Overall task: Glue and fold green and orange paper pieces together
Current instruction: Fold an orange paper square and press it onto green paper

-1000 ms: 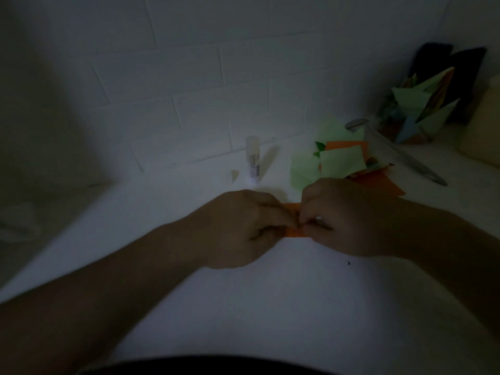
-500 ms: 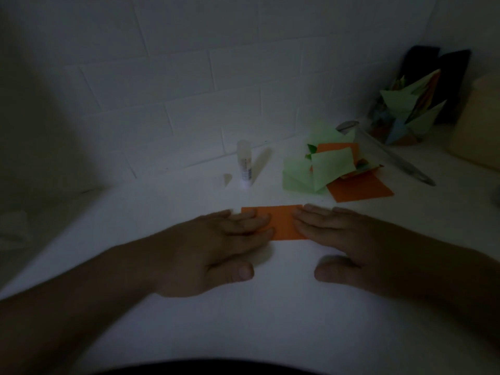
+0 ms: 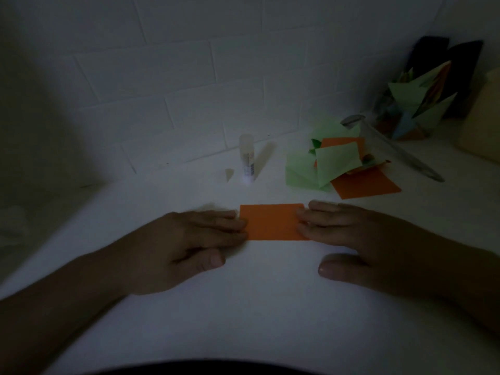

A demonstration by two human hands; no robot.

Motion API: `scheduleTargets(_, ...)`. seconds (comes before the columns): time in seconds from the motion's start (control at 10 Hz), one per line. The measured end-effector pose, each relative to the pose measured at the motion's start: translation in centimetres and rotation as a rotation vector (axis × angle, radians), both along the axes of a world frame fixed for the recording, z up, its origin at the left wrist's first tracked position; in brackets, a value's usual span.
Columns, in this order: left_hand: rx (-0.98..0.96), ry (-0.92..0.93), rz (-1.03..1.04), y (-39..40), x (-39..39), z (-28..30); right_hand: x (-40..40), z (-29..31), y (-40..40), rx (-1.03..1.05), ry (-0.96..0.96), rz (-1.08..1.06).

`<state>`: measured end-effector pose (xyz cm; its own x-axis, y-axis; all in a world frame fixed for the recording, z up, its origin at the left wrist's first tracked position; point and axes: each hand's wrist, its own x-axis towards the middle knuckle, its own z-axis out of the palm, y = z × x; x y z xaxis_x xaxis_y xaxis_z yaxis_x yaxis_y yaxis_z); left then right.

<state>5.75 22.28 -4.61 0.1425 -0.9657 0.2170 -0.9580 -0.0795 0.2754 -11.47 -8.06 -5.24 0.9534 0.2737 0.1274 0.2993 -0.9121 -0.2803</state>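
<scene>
Head view. The scene is dim. An orange paper rectangle (image 3: 273,222) lies flat on the white table (image 3: 243,307), directly between the two hands.

Left hand (image 3: 189,244): flat on the table, palm down, fingers straight and together. The fingertips (image 3: 238,226) press on the left edge of the orange paper rectangle. The thumb lies apart on the table, nearer the person. The hand grasps nothing.

Right hand (image 3: 359,244): flat, palm down, fingers straight. The fingertips (image 3: 304,221) press on the right edge of the same rectangle. The thumb rests on the table, clear of the paper. The hand grasps nothing.

Beyond the left hand's fingertips, a glue stick (image 3: 247,158) stands upright near the white brick wall (image 3: 189,85), with a small paper scrap (image 3: 229,174) just beside it on its left.

Beyond the right hand, a loose pile of green paper pieces (image 3: 322,163) overlaps an orange sheet (image 3: 365,185). A clear tube (image 3: 392,150) lies tilted on the table behind the pile. Farther out from the right hand, a folded paper model (image 3: 422,101) in green and other colours stands in the corner against dark objects too dim to identify.
</scene>
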Motion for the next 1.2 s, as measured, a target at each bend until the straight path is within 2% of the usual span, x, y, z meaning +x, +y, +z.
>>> scheduleTargets(0.1,0.009,-0.062,-0.003,0.1,-0.1,-0.1,-0.6,-0.7,-0.1,0.066,-0.025,-0.013)
scheduleTargets(0.3,0.022,-0.071,0.007,-1.5,-0.6,1.3,0.8,0.8,1.1,-0.025,-0.079,-0.037)
scheduleTargets(0.4,0.028,-0.239,0.088,-4.1,-0.8,2.1,1.2,0.8,1.7,-0.004,-0.147,-0.038)
scheduleTargets(0.5,0.066,-0.28,0.07,-6.7,-1.2,2.1,3.0,1.4,2.4,-0.122,-0.206,-0.076)
scheduleTargets(0.6,0.085,-0.253,0.033,-7.4,-1.4,1.3,3.6,1.1,3.2,-0.25,-0.2,-0.029)
scheduleTargets(0.7,0.047,-0.274,0.015,-6.6,-1.4,0.5,3.3,0.0,3.3,-0.253,-0.181,-0.013)
scheduleTargets(0.8,0.029,-0.285,0.019,-6.1,-1.4,0.3,2.3,-0.4,2.9,-0.136,-0.187,-0.036)
scheduleTargets(1.0,0.031,-0.227,0.188,-4.6,-1.4,0.3,2.3,-0.8,2.4,0.04,-0.187,-0.056)
scheduleTargets(1.1,-0.012,-0.147,0.265,-4.7,-0.7,0.0,2.3,-0.7,2.5,0.055,-0.193,-0.066)
scheduleTargets(1.2,-0.024,-0.026,0.227,-4.9,0.2,0.1,2.4,-0.9,2.4,0.124,-0.191,-0.106)
